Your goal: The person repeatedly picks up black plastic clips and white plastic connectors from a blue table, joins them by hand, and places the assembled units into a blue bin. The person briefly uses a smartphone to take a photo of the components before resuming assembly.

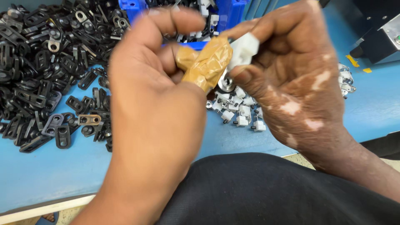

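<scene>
My left hand [154, 108] is raised over the blue table [54, 171], its thumb wrapped in tan tape [207, 62]. My right hand [291, 71] meets it at the centre, pinching a small white plastic piece [245, 48] with a round metal part [227, 83] just under it. The taped thumb presses against that piece, so both hands hold it. A pile of small white and metal pieces [241, 112] lies on the table beneath my right hand.
A large heap of black flat plastic brackets [46, 66] covers the table's left side. A blue bin [216, 12] with mixed parts stands at the back. A dark machine [379, 37] sits at the far right. My dark-clothed lap [271, 191] fills the bottom.
</scene>
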Available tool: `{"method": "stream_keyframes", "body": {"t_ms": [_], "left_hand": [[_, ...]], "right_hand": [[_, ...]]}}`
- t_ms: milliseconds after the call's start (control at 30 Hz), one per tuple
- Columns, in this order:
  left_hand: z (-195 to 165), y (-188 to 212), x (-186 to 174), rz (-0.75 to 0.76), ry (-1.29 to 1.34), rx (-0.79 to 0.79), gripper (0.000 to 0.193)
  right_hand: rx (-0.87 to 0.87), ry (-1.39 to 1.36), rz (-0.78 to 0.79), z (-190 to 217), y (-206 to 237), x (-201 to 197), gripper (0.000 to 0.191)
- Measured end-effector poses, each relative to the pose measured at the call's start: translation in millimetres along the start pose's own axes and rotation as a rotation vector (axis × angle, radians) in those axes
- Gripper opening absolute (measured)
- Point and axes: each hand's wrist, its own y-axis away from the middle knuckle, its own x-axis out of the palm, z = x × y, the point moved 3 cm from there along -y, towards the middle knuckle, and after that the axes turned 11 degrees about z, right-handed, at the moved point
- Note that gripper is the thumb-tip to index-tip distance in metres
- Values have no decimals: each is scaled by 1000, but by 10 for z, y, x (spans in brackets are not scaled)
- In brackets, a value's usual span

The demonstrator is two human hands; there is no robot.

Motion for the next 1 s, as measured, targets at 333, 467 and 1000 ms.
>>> {"method": "stream_keyframes", "body": {"t_ms": [333, 467, 1000], "left_hand": [[-233, -65, 79, 35, -42, -23, 25], [-233, -48, 12, 49, -75, 5, 27], [-190, -84, -40, -1, 34, 46, 20]], "right_hand": [[-128, 155, -10, 90, -49, 21, 28], [-111, 189, -31, 29, -46, -26, 28], [-172, 39, -37, 20, -151, 20, 23]]}}
